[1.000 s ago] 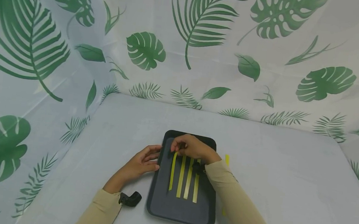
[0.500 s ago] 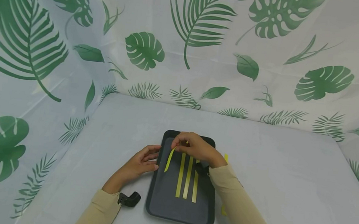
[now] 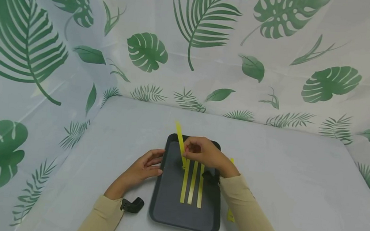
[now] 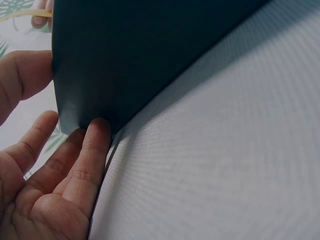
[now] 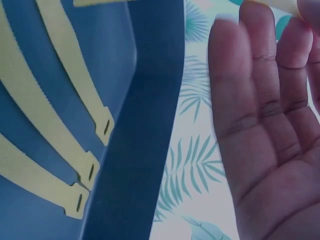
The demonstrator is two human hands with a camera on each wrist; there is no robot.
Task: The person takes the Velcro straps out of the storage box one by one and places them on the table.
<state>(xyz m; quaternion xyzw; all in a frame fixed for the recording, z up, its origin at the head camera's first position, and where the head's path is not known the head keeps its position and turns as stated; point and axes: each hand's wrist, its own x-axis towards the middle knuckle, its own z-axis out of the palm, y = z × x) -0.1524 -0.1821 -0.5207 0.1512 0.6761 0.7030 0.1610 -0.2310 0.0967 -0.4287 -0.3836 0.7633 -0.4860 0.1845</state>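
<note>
Leaf-printed cloth [image 3: 222,63] backs a white table [image 3: 298,184]. Over the far left of a dark tray [image 3: 182,217], the right hand [image 3: 205,153] pinches a raised yellow strip [image 3: 180,138]; three strips [image 3: 192,186] lie inside. The left hand [image 3: 141,167], fingers loosely extended, touches its left side.

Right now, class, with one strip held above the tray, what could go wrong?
The held strip, pinched by the right hand, might slip and land across the three strips in the tray.
The right sleeve, which hides part of the yellow piece beside the tray, might catch it if lowered.
The left hand touches the tray's side, so a push might shift the tray.
</note>
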